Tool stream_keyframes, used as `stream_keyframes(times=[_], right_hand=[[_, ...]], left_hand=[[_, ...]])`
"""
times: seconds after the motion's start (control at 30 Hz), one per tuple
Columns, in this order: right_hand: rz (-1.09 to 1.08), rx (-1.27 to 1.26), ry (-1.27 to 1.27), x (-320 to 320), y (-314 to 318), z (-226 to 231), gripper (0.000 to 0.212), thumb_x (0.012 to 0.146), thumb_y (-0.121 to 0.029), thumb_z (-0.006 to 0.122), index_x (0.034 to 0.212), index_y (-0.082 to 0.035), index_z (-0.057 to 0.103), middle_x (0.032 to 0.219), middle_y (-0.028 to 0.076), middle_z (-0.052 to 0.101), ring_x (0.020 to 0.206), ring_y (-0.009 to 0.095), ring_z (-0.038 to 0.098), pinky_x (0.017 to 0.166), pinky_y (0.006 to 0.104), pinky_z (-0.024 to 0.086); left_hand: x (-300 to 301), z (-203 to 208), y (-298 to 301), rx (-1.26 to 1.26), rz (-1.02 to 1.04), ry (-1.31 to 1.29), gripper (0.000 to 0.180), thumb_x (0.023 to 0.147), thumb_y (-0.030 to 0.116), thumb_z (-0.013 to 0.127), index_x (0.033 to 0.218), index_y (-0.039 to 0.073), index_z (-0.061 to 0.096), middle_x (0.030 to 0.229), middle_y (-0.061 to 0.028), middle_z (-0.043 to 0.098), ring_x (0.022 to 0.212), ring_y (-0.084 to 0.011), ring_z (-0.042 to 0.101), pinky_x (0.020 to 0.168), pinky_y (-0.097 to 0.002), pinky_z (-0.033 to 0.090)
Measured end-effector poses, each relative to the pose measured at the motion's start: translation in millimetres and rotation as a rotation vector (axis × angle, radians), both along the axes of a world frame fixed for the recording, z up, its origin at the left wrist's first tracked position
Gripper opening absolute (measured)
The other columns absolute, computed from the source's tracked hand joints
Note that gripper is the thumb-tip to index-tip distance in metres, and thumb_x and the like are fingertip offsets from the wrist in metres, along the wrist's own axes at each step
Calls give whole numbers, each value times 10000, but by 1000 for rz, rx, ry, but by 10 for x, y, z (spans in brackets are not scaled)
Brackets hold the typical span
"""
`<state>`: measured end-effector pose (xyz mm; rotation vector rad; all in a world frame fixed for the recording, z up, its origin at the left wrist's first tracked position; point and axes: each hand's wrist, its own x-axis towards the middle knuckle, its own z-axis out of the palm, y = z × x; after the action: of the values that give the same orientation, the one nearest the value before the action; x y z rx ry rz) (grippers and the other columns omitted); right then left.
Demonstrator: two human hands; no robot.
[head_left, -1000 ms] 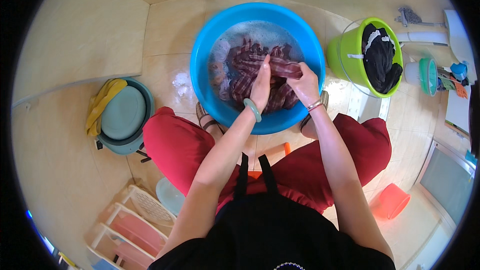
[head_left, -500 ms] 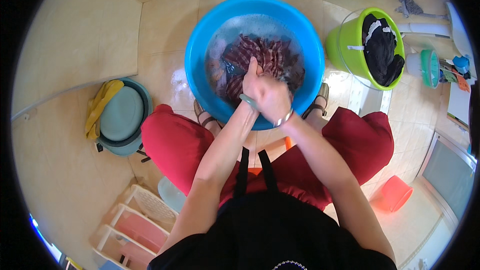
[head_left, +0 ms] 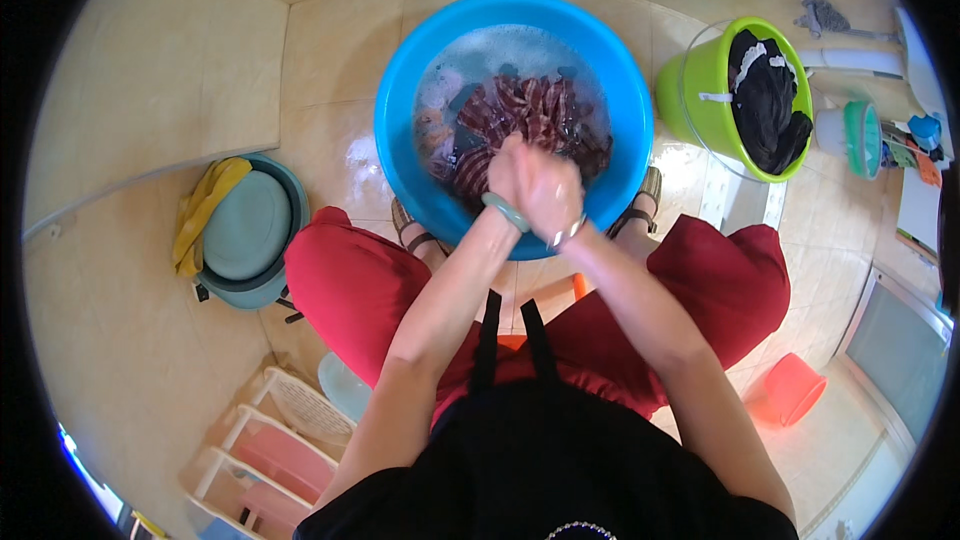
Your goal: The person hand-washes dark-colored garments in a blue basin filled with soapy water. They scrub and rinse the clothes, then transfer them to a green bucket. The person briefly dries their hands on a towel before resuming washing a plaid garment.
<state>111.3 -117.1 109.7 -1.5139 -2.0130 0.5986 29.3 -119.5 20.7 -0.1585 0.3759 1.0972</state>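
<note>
A large blue basin [head_left: 398,70] stands on the floor between my feet, with sudsy water [head_left: 500,40] in it. Dark red and white striped cloth [head_left: 540,110] lies bunched and wet in its middle. My left hand [head_left: 503,172], with a green bangle at the wrist, is closed at the near end of this cloth. Pressed against it from the right is my right hand [head_left: 552,192], closed too and blurred by motion, a silver bangle at its wrist. The bit of cloth between the two hands is mostly hidden. Paler cloth [head_left: 435,130] floats at the basin's left side.
To the right, a lime green bucket [head_left: 690,90] holds dark clothes [head_left: 765,115]. Grey-green basins [head_left: 245,225] with a yellow cloth [head_left: 205,215] stand at left. A white rack [head_left: 270,440] is at lower left, an orange-pink bucket [head_left: 793,388] at lower right.
Both hands stay together over the basin, and the right hand has shifted slightly against the left. The striped cloth has changed its folds a little.
</note>
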Motion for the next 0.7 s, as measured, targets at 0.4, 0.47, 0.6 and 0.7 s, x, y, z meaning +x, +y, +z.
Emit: stream_keyframes(times=[0.4, 0.47, 0.6, 0.7], right_hand=[[-4, -41, 81, -97, -270, 210, 272, 950, -218, 484, 745, -47, 537, 674, 191, 573, 606, 382, 589, 541, 451, 467], [13, 3, -1, 41, -170, -61, 234, 932, -207, 497, 759, -53, 528, 684, 172, 589, 591, 367, 597, 532, 453, 483], [-182, -451, -260, 612, 341, -510, 477, 981, -378, 389, 747, -68, 666, 801, 241, 642, 778, 418, 624, 662, 522, 503], [-251, -988, 265, 835, 498, -512, 575, 929, -546, 458, 980, -19, 681, 973, 188, 679, 899, 300, 651, 808, 395, 499]], left_hand=[[-32, 359, 148, -335, 5, 547, 370, 949, 296, 509, 610, 186, 411, 533, 53, 405, 485, -108, 405, 493, -305, 362], [23, 360, 52, -276, -46, 392, 361, 952, 301, 500, 622, 169, 439, 548, 47, 428, 511, -103, 434, 509, -293, 376], [446, 740, 87, -276, -159, 1002, 402, 940, 364, 529, 622, 119, 533, 622, 22, 493, 615, -100, 486, 586, -264, 399], [415, 750, 56, 83, -299, 1354, 438, 943, 389, 515, 668, 49, 539, 606, -29, 542, 581, -129, 522, 561, -299, 408]])
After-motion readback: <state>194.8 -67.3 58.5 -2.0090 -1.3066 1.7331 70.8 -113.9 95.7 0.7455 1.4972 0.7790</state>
